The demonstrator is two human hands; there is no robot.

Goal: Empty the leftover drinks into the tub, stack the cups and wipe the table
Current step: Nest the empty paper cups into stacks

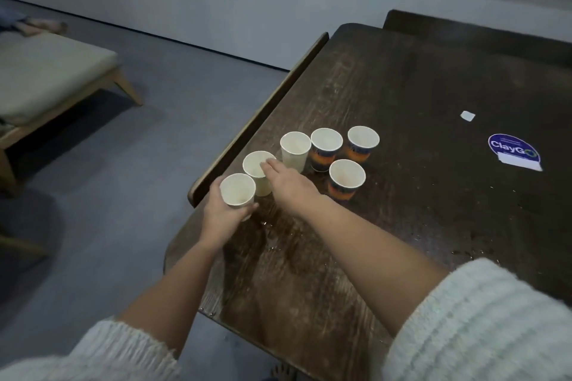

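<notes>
- Grey floor and a pale wall surround a dark wooden worktop point(402, 226); a cushioned bench point(52, 77) stands at nine o'clock.
- At the worktop's left edge, the left hand point(221, 213) has its fingers wrapped around a plain cup point(237, 189).
- Just to its one o'clock, the right hand point(289, 179) lays its fingers on the rim of a second plain cup point(257, 168); whether it pinches cannot be told.
- Further right stand a third plain cup point(295, 148) and three printed cups point(346, 178), all upright, none stacked.
- No tub or cloth shows.
- Wet speckles on the wood suggest wiping remains; stacking seems only starting.
- A round sticker point(513, 151) lies at three o'clock.
</notes>
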